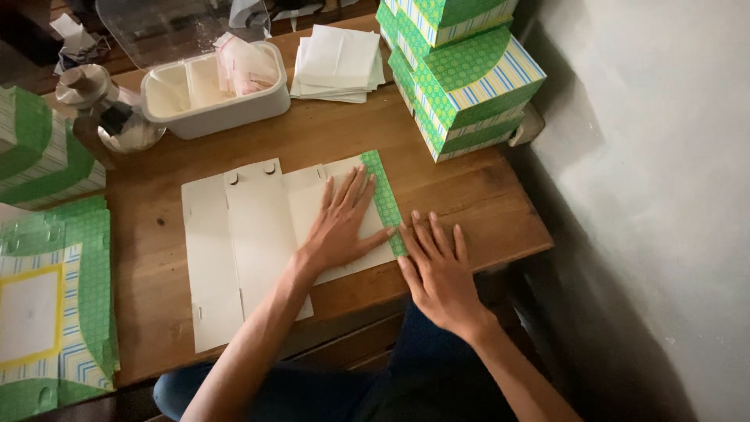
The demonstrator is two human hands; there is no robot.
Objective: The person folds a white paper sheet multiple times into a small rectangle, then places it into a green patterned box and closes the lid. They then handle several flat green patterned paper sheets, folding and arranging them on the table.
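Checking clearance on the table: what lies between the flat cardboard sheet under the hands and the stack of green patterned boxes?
In the head view, only bare wooden table separates the flat cardboard sheet from the stack of green boxes.

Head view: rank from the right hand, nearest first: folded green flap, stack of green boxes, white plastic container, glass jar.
From the right hand:
1. Folded green flap, touching its fingertips, just left of it.
2. Stack of green boxes, up at the table's back right.
3. White plastic container, back centre-left.
4. Glass jar, far back left, beside the container.
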